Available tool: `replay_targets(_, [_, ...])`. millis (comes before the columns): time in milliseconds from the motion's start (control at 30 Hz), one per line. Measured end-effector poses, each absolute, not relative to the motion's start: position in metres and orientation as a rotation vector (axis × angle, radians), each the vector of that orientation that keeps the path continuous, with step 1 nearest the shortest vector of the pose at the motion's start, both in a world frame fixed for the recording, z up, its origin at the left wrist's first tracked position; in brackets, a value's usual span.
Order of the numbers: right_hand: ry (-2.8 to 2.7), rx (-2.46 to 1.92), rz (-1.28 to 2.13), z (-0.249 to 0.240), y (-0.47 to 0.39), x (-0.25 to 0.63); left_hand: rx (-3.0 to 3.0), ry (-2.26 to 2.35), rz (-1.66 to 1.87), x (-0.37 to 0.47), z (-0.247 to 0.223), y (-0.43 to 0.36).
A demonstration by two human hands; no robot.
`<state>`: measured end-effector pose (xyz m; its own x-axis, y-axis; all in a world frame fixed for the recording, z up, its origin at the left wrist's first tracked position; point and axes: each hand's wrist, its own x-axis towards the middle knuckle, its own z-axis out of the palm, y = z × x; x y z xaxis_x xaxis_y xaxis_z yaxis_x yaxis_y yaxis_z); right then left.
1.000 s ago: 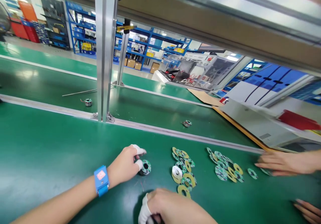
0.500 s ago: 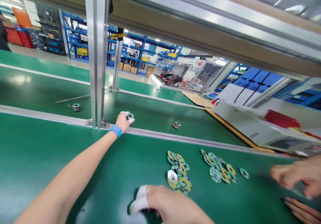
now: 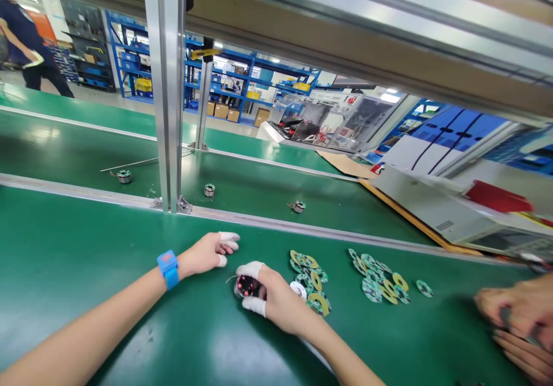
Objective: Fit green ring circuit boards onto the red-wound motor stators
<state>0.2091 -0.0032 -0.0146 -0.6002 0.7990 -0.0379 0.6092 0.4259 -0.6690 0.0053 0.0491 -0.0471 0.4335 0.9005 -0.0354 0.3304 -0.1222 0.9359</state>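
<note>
My right hand [image 3: 276, 296], with white finger covers on the thumb and a finger, grips a small motor stator [image 3: 244, 286] with dark and copper-coloured windings; a thin wire sticks out of it. To its left, my left hand [image 3: 211, 252] hovers over the green bench with fingers stretched out, holding nothing. It wears white finger covers and a blue wristband [image 3: 168, 269]. Beyond the metal rail, a stator with a green board on top [image 3: 209, 190] stands in the sunken lane. Right beside my right hand lies a pile of ring-shaped circuit boards [image 3: 309, 276], partly covered by the hand.
Another pile of ring boards [image 3: 375, 276] and a single ring [image 3: 424, 288] lie farther right. A co-worker's hands [image 3: 518, 317] work at the right edge. More stators [image 3: 124, 177] stand in the lane. An aluminium post [image 3: 166, 98] rises from the rail [image 3: 268, 230].
My left hand has let go of the board-topped stator in the lane and drawn back over the bench. My right hand has moved up and now shows a stator in its grip.
</note>
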Motion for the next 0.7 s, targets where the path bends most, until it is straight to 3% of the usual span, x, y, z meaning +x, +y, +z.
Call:
replay_targets(167, [-2.323, -1.233, 0.792, -0.021, -0.015, 0.203, 1.809, 0.805, 0.544, 0.006, -0.035, 0.015])
replay_targets(400, [-2.462, -0.949, 0.068, -0.03, -0.02, 0.197, 1.906, 0.816, 0.578, 0.012, -0.034, 0.013])
replay_targets(700, [-2.312, -0.874, -0.026, -0.03, -0.018, 0.188, 2.082, 0.829, 0.638, 0.015, -0.038, 0.011])
